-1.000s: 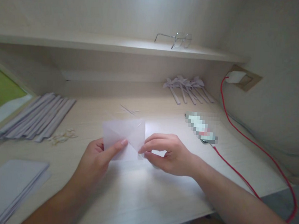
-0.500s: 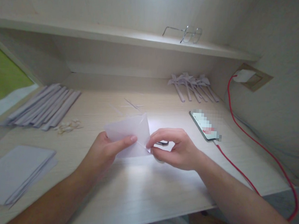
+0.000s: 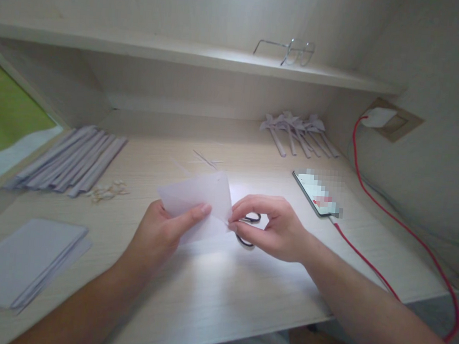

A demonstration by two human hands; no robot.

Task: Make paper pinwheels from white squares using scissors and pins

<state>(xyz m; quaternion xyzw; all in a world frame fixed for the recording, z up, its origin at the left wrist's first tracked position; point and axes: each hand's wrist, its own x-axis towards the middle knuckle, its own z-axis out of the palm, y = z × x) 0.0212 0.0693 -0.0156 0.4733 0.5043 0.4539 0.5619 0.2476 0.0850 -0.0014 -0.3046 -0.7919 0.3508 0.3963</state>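
Observation:
A thin white sheet of paper (image 3: 196, 190) is held above the desk, with creases and a small dark mark near its upper corner. My left hand (image 3: 166, 228) grips it from the left, thumb flat on the face and the other fingers hidden behind. At its right edge, the thumb and forefinger of my right hand (image 3: 275, 225) pinch the corner. Behind those fingers lie scissors (image 3: 247, 242), of which only the dark handle loops show. Thin sticks or paper slivers (image 3: 204, 160) lie on the desk beyond the sheet.
Rolled paper tubes (image 3: 69, 161) lie at left beside small pale loops (image 3: 108, 192). Nearer is a folded paper stack (image 3: 30, 263). Paper pinwheels on sticks (image 3: 295, 132) lie back right, near a phone (image 3: 316, 194) with a red cable (image 3: 359, 259). Glasses (image 3: 298, 52) sit on the shelf (image 3: 163, 49).
The right fingertips have shifted slightly on the paper's corner, and the sheet's upper corner has flattened. More of the scissors' handles shows. The whole view has moved slightly.

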